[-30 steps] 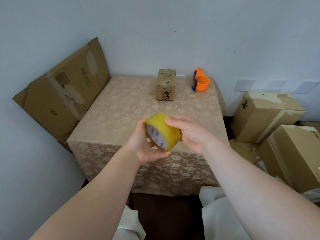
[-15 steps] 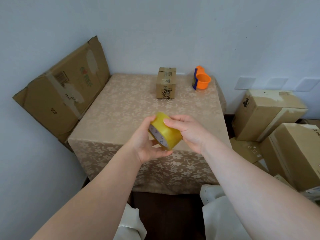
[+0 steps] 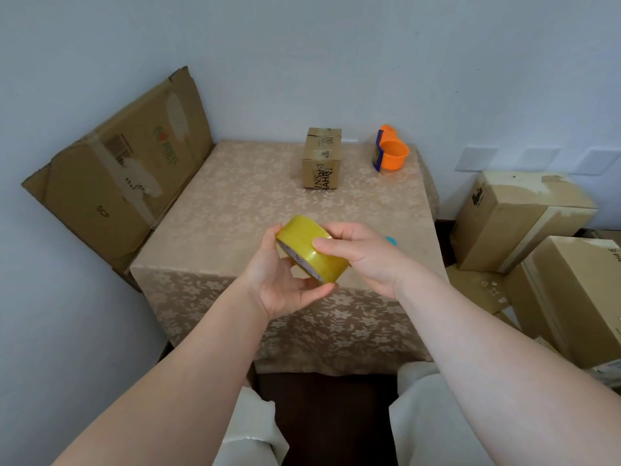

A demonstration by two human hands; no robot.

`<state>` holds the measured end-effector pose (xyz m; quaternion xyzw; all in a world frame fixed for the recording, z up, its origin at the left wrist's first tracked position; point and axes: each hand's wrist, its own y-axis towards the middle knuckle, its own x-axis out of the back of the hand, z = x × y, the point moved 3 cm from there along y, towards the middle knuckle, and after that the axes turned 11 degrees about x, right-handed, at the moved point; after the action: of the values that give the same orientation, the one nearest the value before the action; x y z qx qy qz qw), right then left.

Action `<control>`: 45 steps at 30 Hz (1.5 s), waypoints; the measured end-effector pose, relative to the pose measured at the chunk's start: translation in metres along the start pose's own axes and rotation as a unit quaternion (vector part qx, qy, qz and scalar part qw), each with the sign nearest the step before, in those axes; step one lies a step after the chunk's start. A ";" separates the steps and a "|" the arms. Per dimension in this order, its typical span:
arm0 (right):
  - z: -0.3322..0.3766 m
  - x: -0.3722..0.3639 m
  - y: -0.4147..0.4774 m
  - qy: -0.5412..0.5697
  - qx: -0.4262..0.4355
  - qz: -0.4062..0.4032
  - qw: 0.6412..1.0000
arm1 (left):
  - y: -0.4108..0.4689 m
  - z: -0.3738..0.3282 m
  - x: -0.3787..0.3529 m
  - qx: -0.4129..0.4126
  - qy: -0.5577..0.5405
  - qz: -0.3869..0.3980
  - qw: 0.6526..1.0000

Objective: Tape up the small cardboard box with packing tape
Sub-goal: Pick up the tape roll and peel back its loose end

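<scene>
A yellow roll of packing tape (image 3: 307, 245) is held in the air above the near edge of the table, tilted. My left hand (image 3: 280, 287) cups it from below and the left. My right hand (image 3: 364, 255) grips it from the right, fingers lying over its outer band. The small cardboard box (image 3: 321, 158) stands at the far side of the table (image 3: 235, 210), well beyond both hands, with printed letters on its near face and tape on its top.
An orange tape dispenser (image 3: 389, 152) sits right of the small box. A small blue object (image 3: 390, 240) peeks out behind my right hand. A flattened carton (image 3: 117, 176) leans on the left wall. Large cardboard boxes (image 3: 517, 216) are stacked on the floor at right.
The tape roll has tilted flatter in my hands, its open core now turned more downward, and both hands have shifted slightly forward over the table edge.
</scene>
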<state>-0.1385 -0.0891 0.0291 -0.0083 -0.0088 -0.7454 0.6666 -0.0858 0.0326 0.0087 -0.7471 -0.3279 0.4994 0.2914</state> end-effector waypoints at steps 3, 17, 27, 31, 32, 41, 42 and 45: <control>-0.005 0.004 0.000 -0.003 0.000 0.006 1.000 | 0.006 -0.004 0.004 -0.010 0.046 -0.010 0.999; -0.030 0.037 0.016 0.133 -0.023 -0.073 0.988 | 0.028 -0.043 0.008 -0.143 0.311 0.043 0.939; -0.030 0.042 0.032 0.059 -0.023 -0.080 0.995 | 0.022 -0.055 0.007 -0.154 0.314 0.053 0.935; -0.025 0.033 0.030 -0.029 -0.015 -0.035 0.999 | 0.016 -0.055 0.003 -0.214 0.369 0.020 0.905; -0.024 0.030 0.028 -0.041 -0.018 -0.029 0.999 | 0.016 -0.054 0.002 -0.238 0.378 0.010 0.895; -0.028 0.025 0.026 0.090 -0.064 -0.185 0.977 | 0.011 -0.043 -0.008 -0.312 0.445 -0.032 0.839; -0.027 0.024 0.025 0.095 -0.067 -0.183 0.976 | 0.012 -0.042 -0.009 -0.323 0.441 -0.044 0.836; -0.025 0.026 0.023 0.061 -0.073 -0.181 0.979 | 0.013 -0.040 -0.011 -0.348 0.459 -0.062 0.815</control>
<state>-0.1182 -0.1180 0.0044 -0.0097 0.0855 -0.8515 0.5172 -0.0487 0.0116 0.0182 -0.9191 -0.3539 -0.0688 0.1590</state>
